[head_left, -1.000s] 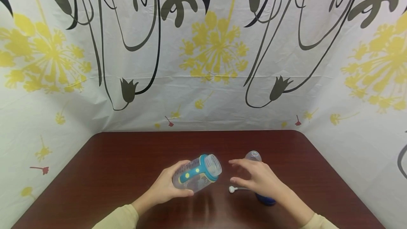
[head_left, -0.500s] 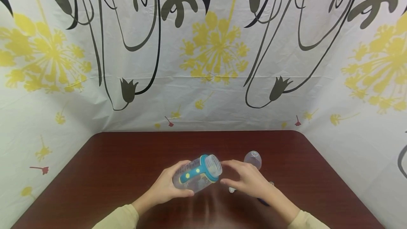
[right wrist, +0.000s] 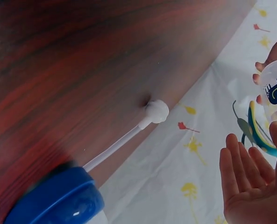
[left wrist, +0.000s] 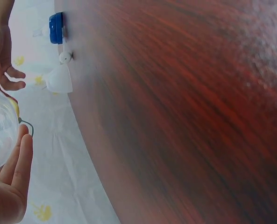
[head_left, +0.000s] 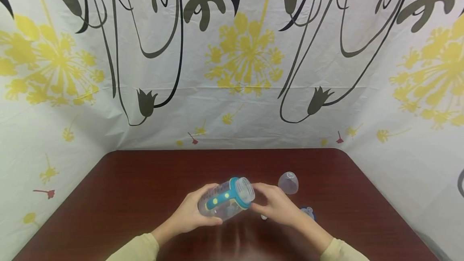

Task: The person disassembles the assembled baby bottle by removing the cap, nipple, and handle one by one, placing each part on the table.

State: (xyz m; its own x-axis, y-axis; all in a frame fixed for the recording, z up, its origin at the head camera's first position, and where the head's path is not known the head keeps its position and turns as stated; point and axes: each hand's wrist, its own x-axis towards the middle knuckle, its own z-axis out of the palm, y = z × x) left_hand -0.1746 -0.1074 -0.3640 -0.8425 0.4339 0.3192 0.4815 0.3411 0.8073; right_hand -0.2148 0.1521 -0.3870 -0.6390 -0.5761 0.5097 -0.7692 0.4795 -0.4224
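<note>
My left hand (head_left: 188,212) grips a clear baby bottle (head_left: 224,212) round its body, tilted with its uncapped threaded mouth to the right. A teal handle piece with yellow dots (head_left: 219,200) runs from the neck down the bottle's side. My right hand (head_left: 277,204) is at the mouth, index fingertip by the rim and thumb by the teal ring. In the right wrist view its fingers (right wrist: 238,170) are fairly straight. Under this hand lies a blue screw ring (right wrist: 59,196) with a straw (right wrist: 112,148) ending in a white weighted tip (right wrist: 157,112).
A translucent domed bottle cap (head_left: 288,183) stands on the dark red-brown table (head_left: 163,172), behind the right hand. White cloth with flower prints (head_left: 235,128) hangs behind and on both sides of the table.
My right hand has moved left to the bottle's mouth, uncovering the domed cap and part of the blue ring. The left hand keeps its grip, with the bottle shifted very slightly right.
</note>
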